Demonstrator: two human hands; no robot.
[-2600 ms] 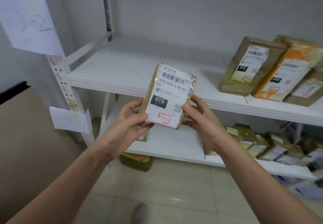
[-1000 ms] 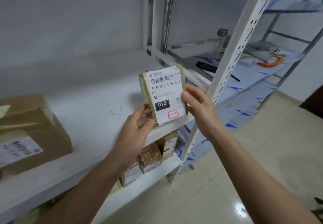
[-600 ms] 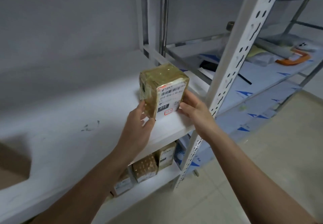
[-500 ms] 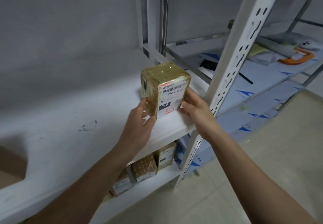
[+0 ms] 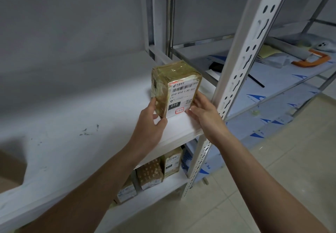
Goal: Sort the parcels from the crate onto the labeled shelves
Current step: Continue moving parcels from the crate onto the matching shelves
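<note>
The parcel (image 5: 176,87) now stands upright on the white shelf (image 5: 72,123), at its right end and close to the front edge, with the printed label and the red-boxed mark facing outward. A second ago it was in the air in front of this spot, with the label tipped toward the camera for reading. Since then it has come down and back until its base appears to meet the board, so the placing looks all but done.

The left hand (image 5: 151,123) holds the parcel's lower left corner, with the thumb at the front edge and the fingers up the side. The right hand (image 5: 205,116) lies against the lower right side with its fingers nearly straight, steadying the parcel more than gripping it. Neither hand has let go.

Just right of the parcel rises the perforated post (image 5: 241,60) of the rack, near it but apart. Left of the parcel the shelf is bare apart from a few dark scuffs, and a brown box (image 5: 9,169) shows at the far left edge. On the level below, three small boxes (image 5: 150,172) stand in a row. Beyond the post, a second rack (image 5: 272,91) holds an orange-handled tool (image 5: 316,60) and some papers.

I judge that what remains is to release the parcel and go back to the crate, which is out of view. The parcel is tall, narrow and close to the edge, so a careless release could tip it forward.
</note>
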